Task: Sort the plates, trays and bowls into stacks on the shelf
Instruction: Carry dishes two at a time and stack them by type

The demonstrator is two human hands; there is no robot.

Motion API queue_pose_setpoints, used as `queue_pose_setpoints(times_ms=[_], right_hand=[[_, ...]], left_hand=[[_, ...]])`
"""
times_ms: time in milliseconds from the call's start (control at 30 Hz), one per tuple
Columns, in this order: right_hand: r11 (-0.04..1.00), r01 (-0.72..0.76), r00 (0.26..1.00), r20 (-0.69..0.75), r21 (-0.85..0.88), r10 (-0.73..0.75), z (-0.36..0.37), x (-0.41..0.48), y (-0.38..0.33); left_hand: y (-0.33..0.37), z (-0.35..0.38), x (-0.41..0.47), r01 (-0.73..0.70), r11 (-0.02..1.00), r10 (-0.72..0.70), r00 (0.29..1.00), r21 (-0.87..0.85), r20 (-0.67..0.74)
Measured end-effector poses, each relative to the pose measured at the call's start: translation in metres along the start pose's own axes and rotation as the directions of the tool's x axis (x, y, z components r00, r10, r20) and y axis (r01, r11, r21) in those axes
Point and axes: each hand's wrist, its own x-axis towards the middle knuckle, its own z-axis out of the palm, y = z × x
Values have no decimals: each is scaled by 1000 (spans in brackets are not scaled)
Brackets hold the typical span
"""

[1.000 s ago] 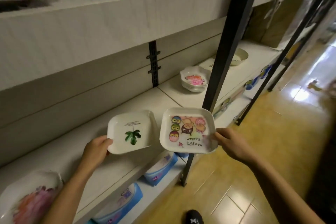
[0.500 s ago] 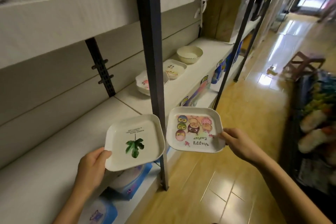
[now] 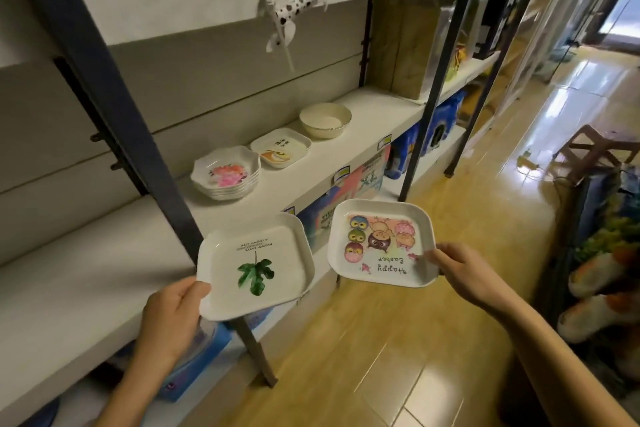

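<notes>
From the head camera, the left hand grips the near-left corner of a square white tray with a green leaf print, thumb on top of the rim and the other fingers hidden beneath it. The right hand pinches the near-right corner of a second tray printed with cartoon owls, thumb pressed on the rim, fingers under it. Both trays are held in the air in front of the white shelf, the leaf tray overlapping its front edge and a dark upright post, the owl tray out over the wooden floor. The two trays sit side by side, close but apart. On the shelf, beyond the post, stands a stack of scalloped floral bowls; just past it lies a square tray with an orange print, and farther along a round cream bowl. Blue packages fill the level under the shelf.
</notes>
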Motion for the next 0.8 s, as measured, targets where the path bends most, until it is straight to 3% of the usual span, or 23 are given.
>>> queue_pose_setpoints(times_ms=[200, 433, 567, 800], right_hand=[[999, 15, 1000, 20, -29, -14, -34, 24, 21], [1000, 16, 999, 42, -18, -15, -52, 71, 31], [1000, 16, 993, 115, -23, -13, -53, 122, 32], [987, 159, 960, 240, -30, -147, -44, 243, 1]], left_hand=[[41, 33, 14, -20, 999, 20, 1000, -30, 10], [60, 58, 60, 17, 994, -12, 999, 109, -45], [64, 75, 96, 41, 987, -26, 995, 155, -97], [76, 83, 160, 106, 985, -75, 974, 136, -213]])
